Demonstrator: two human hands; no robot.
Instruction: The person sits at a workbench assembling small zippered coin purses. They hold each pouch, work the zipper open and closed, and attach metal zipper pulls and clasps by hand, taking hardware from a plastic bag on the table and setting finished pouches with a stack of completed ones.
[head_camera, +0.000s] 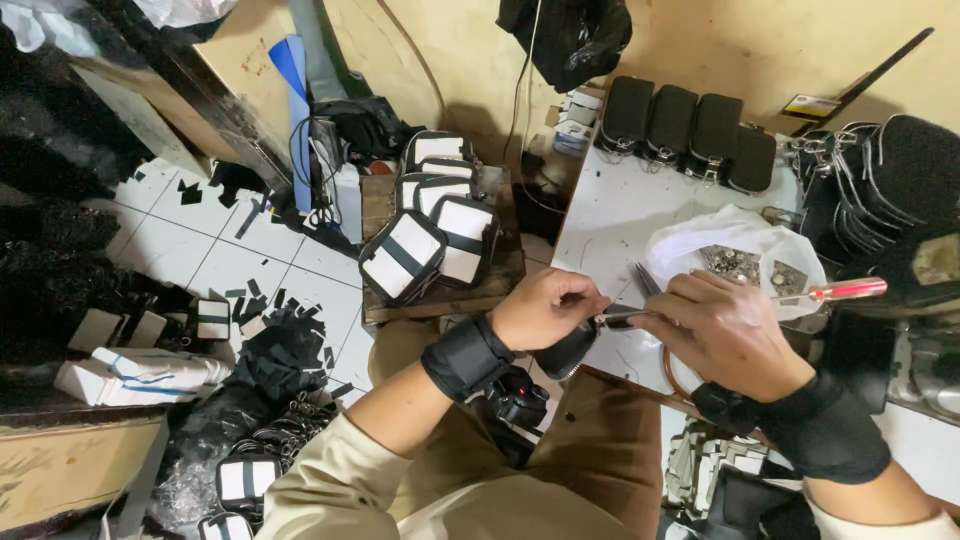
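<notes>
My left hand pinches a small black pouch at its top edge, holding it over my lap. My right hand grips a screwdriver with a clear red handle, its metal tip meeting the pouch near my left fingers. Both wrists wear black bands. Thin scissors lie on the white worktable just behind my hands. What the tip touches is hidden by my fingers.
A white plastic bag of small metal parts sits on the table. Finished black pouches line the back wall. Black-and-white cases are stacked on a wooden box at the left. Black scraps litter the tiled floor.
</notes>
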